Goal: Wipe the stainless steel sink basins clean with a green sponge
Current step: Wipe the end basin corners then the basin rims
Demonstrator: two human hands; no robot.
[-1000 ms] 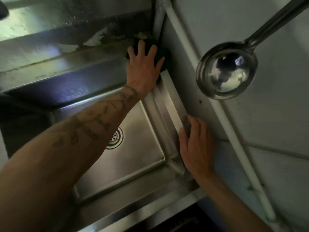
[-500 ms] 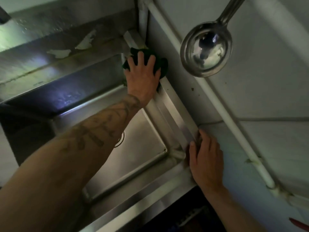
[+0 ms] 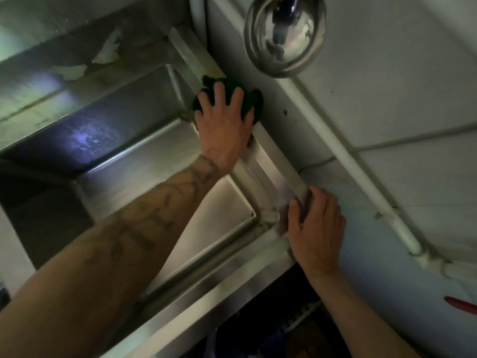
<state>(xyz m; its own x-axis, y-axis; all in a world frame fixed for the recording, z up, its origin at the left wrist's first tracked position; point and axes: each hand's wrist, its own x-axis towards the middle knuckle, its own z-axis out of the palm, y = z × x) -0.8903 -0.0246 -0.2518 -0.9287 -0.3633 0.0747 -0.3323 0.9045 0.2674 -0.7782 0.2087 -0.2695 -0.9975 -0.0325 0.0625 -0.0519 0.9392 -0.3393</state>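
1. Head view: the left hand (image 3: 224,125) lies flat on the green sponge (image 3: 255,100), fingers straight and spread, pressing it down and not clutching it.
2. The sponge sits on the far right rim of the stainless steel sink (image 3: 273,166), right where the rim meets the wall (image 3: 400,73), with dark green edges showing around the fingertips.
3. The tattooed left forearm (image 3: 144,223) stretches across the basin (image 3: 206,218) to reach it.
4. The right hand (image 3: 317,228) rests on the near right corner of the rim, fingers relaxed on the metal and thumb laid along the edge, holding nothing.
5. The two hands are well apart along the same rim.
6. A shiny ladle (image 3: 284,34) hangs against the wall above the sponge, beside a white pipe (image 3: 335,140).
7. A red object (image 3: 462,304) shows at the right edge, too cut off to identify.
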